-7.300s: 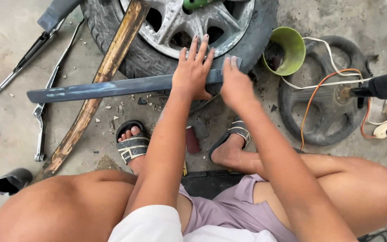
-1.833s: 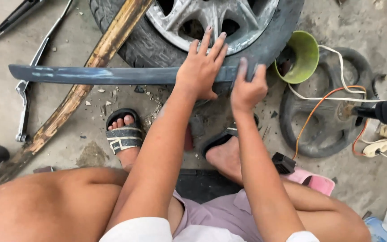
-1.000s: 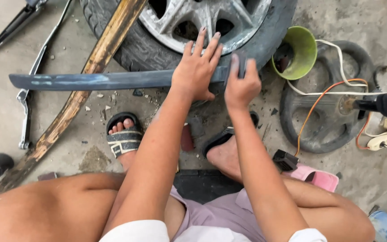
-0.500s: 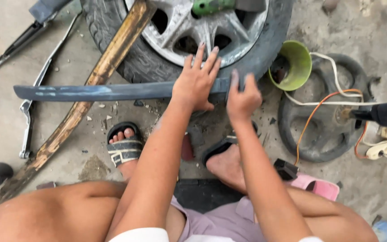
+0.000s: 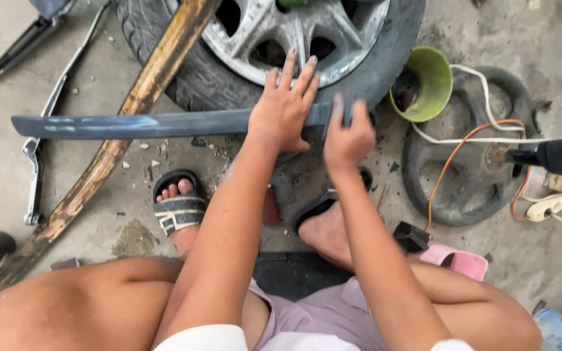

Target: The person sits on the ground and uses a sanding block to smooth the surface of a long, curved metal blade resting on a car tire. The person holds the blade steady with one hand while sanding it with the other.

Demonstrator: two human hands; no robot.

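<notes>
The person sits low on the floor (image 5: 8, 71) with knees wide apart. A long flat metal bar (image 5: 144, 123) lies across the middle of the frame, from the far left to the hands. It rests against a car wheel (image 5: 281, 39) at the top. The left hand (image 5: 285, 110) lies flat on the bar, its grip open with fingers spread up onto the tire. The right hand (image 5: 349, 133) is just beside it, its grip curled around the bar's end, one finger pointing up. A long wooden pole (image 5: 108, 153) slants from the wheel down to the lower left, under the bar. A green bowl (image 5: 427, 84) sits at the upper right, next to a round black weight plate (image 5: 469, 188) with wires (image 5: 463, 140) across it. Both feet wear sandals (image 5: 178, 211).
</notes>
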